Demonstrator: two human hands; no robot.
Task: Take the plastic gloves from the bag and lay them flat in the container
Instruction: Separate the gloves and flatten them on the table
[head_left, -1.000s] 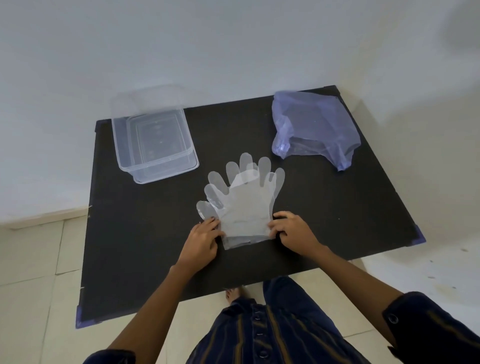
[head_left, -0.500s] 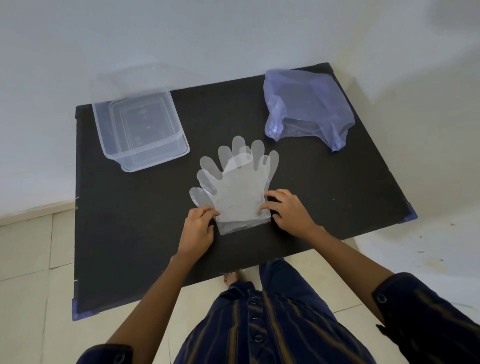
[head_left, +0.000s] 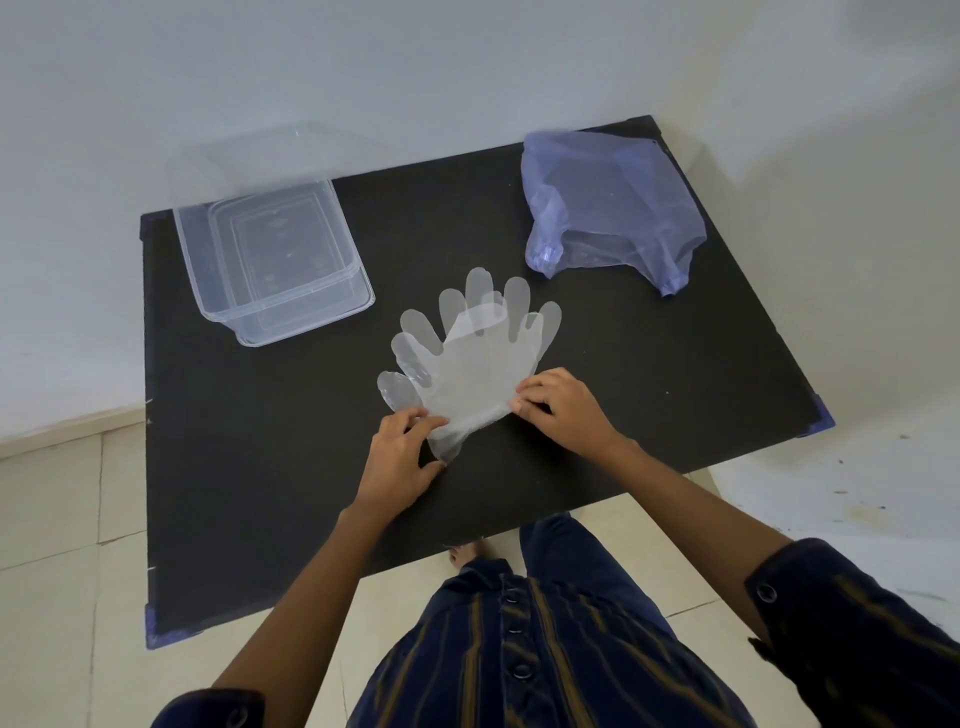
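Observation:
Clear plastic gloves (head_left: 470, 358) lie stacked and fanned out on the black table (head_left: 260, 467), fingers pointing away from me. My left hand (head_left: 402, 457) pinches the cuff's left corner, which is lifted and crumpled. My right hand (head_left: 558, 410) pinches the cuff's right edge. A clear rectangular container (head_left: 275, 249) stands at the back left, with nothing visible inside. A crumpled bluish plastic bag (head_left: 608, 208) lies at the back right.
The table stands in a corner against white walls (head_left: 415, 67). Its near edge is just above my legs and striped shirt (head_left: 519, 649). Tiled floor (head_left: 62, 519) shows to the left and below.
Both hands have gathered the cuff end of the gloves; the near edge has lifted and bunched up. The view has shifted slightly.

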